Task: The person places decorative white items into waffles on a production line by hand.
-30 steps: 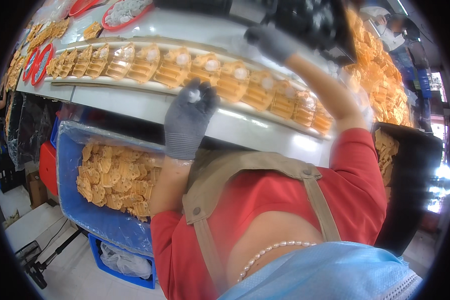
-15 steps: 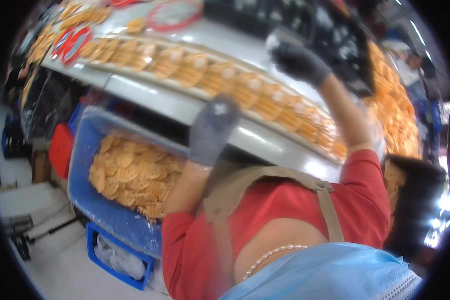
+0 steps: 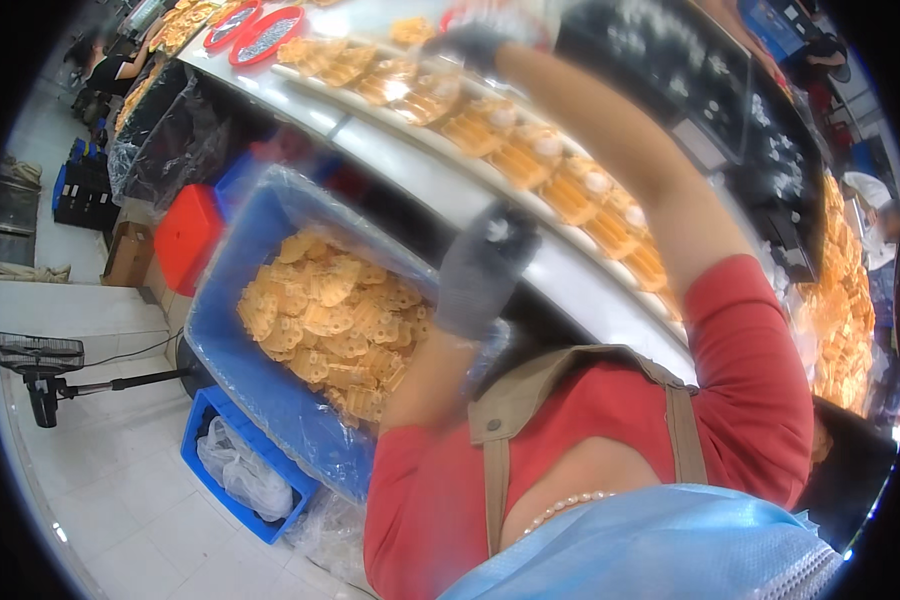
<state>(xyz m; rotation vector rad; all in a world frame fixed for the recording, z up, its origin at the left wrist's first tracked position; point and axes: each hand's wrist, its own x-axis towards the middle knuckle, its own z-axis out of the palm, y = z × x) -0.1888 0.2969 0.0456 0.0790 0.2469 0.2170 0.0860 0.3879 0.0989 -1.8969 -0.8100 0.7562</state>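
My left hand (image 3: pixel 485 265), in a grey glove, is over the near edge of the white table (image 3: pixel 600 290). Its fingers are curled, and a small white bit shows at them; what it is I cannot make out. My right hand (image 3: pixel 470 47), also gloved, reaches across to the far left, above the row and beside a red-rimmed dish (image 3: pixel 500 22). Motion smears its fingers. Between the hands runs a long row of orange-yellow plastic pieces (image 3: pixel 525 155) standing side by side, several with a round white part (image 3: pixel 548 147) on them.
A blue bin (image 3: pixel 220 310) lined with clear plastic holds many loose orange-yellow pieces (image 3: pixel 320 310). Two red dishes (image 3: pixel 267 36) stand at the far left. Black trays (image 3: pixel 670 70) with white bits lie beyond the row. A blue crate (image 3: pixel 240 465) and a fan (image 3: pixel 42 375) are on the floor.
My right hand has swept left from beside the black tray to the red-rimmed dish. The view has shifted, and my left hand now appears lower, off the row and nearer the table edge.
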